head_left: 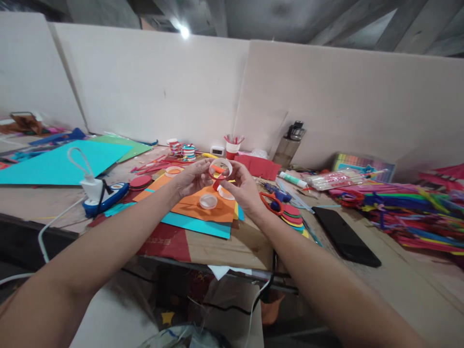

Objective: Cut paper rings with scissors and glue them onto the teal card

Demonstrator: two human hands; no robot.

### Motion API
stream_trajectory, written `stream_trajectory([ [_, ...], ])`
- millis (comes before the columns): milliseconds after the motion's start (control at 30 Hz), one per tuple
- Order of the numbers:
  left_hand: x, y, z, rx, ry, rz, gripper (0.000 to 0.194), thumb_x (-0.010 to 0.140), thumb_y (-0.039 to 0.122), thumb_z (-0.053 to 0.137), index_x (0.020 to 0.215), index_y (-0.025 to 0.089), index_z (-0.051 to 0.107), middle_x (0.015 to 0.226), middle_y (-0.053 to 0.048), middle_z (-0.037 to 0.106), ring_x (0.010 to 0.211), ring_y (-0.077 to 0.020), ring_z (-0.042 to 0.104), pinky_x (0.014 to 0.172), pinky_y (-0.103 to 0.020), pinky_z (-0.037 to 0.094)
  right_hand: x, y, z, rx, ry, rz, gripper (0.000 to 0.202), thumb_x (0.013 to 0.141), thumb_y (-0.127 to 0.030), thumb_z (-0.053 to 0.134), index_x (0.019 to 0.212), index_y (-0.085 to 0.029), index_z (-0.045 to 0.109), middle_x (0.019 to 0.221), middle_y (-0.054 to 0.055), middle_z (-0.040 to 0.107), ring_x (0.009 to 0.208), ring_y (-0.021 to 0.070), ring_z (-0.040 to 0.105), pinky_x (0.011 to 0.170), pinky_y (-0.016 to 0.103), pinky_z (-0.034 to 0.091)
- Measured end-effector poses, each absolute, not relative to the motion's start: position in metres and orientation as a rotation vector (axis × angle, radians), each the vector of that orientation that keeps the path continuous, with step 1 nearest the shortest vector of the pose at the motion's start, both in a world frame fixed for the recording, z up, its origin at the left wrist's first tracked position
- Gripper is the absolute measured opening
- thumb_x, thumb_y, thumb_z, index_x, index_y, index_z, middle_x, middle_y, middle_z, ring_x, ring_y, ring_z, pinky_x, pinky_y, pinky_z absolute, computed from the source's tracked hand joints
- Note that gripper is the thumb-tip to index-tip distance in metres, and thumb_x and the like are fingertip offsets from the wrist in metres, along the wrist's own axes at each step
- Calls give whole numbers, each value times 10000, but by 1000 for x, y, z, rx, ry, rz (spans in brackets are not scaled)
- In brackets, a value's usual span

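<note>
Between both hands, above the middle of the table, is a white paper ring (225, 163) with a red strip hanging from it. My left hand (194, 179) pinches the ring's left side, and my right hand (243, 186) grips its right side. Just below, a second white ring (208, 201) rests on orange paper sheets (221, 212). Turquoise paper (203, 227) sticks out from under the orange sheets. An orange-and-white ring (174, 171) lies beyond my left wrist. Part of another white round piece (226, 193) shows behind my right fingers.
Orange-handled scissors (271, 203) and stacked coloured discs (292, 217) lie by my right forearm. Farther right are a black phone (346, 237) and many pipe cleaners (391, 212). A blue power strip (105, 199) with a white charger sits left. A bottle (288, 145) stands at the back.
</note>
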State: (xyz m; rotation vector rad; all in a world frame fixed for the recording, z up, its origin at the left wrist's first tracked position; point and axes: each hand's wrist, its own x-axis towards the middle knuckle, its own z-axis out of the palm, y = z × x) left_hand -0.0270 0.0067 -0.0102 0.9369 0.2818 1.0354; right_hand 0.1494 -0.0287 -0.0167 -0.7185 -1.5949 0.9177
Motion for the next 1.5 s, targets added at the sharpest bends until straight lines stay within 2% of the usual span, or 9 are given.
stream_trajectory([
  [200, -29, 9, -11, 942, 271, 1048, 193, 746, 181, 749, 852, 92, 614, 638, 50, 556, 419, 22, 416, 469, -107, 445, 152, -28, -16, -746, -1642, 853, 540, 669, -367, 777, 1123, -269, 501, 1064, 26, 616, 900, 176, 597, 723, 317, 529],
  [333, -30, 9, -12, 962, 292, 999, 233, 723, 184, 768, 869, 83, 618, 622, 53, 548, 405, 22, 394, 445, -107, 435, 154, -25, -17, -748, -1703, 865, 631, 642, -336, 807, 1189, -283, 499, 1074, 17, 613, 907, 171, 593, 737, 310, 522],
  [533, -29, 10, -14, 951, 401, 946, 180, 788, 244, 708, 866, 109, 619, 657, 0, 628, 463, -42, 524, 482, -156, 475, 153, -24, -18, -773, -1660, 866, 524, 676, -371, 779, 1137, -254, 560, 1056, 19, 631, 841, 159, 585, 721, 313, 502],
  [633, -25, 8, -15, 1033, 402, 935, 251, 776, 304, 723, 912, 114, 632, 711, -34, 661, 538, -78, 589, 525, -179, 487, 153, -25, -17, -890, -1591, 827, 488, 665, -397, 778, 1077, -227, 579, 953, 14, 641, 748, 142, 556, 681, 304, 475],
  [733, -21, 5, -16, 1186, 389, 990, 404, 683, 246, 805, 1027, 134, 625, 762, -34, 674, 597, -95, 616, 561, -191, 485, 152, -25, -17, -950, -1566, 799, 486, 648, -422, 781, 1039, -212, 583, 952, 18, 645, 719, 129, 537, 658, 289, 452],
  [867, -20, 3, -15, 1242, 426, 1055, 437, 648, 212, 825, 1025, 123, 623, 722, -12, 655, 533, -68, 570, 522, -179, 451, 151, -25, -17, -951, -1597, 774, 473, 655, -406, 773, 1035, -212, 569, 952, 17, 639, 711, 124, 532, 642, 282, 444],
  [1233, -26, 8, -14, 1129, 358, 1057, 453, 685, 195, 803, 1091, 145, 611, 735, 11, 632, 495, -22, 516, 493, -127, 423, 152, -22, -22, -821, -1544, 1090, 610, 684, -411, 748, 1216, -247, 496, 917, 6, 621, 765, 152, 593, 635, 289, 496],
  [1400, -28, 9, -17, 1132, 336, 1035, 480, 694, 193, 798, 1133, 163, 606, 773, -2, 649, 498, -26, 514, 502, -138, 428, 153, -19, -24, -805, -1494, 1217, 603, 643, -391, 780, 1179, -263, 537, 1017, 12, 633, 820, 152, 616, 656, 277, 505],
  [1500, -27, 8, -16, 1143, 341, 1022, 487, 703, 220, 794, 1148, 165, 604, 821, -24, 666, 554, -50, 562, 538, -158, 458, 152, -20, -23, -803, -1498, 1168, 549, 645, -363, 775, 1136, -244, 562, 1024, 14, 637, 828, 151, 616, 699, 288, 505],
])
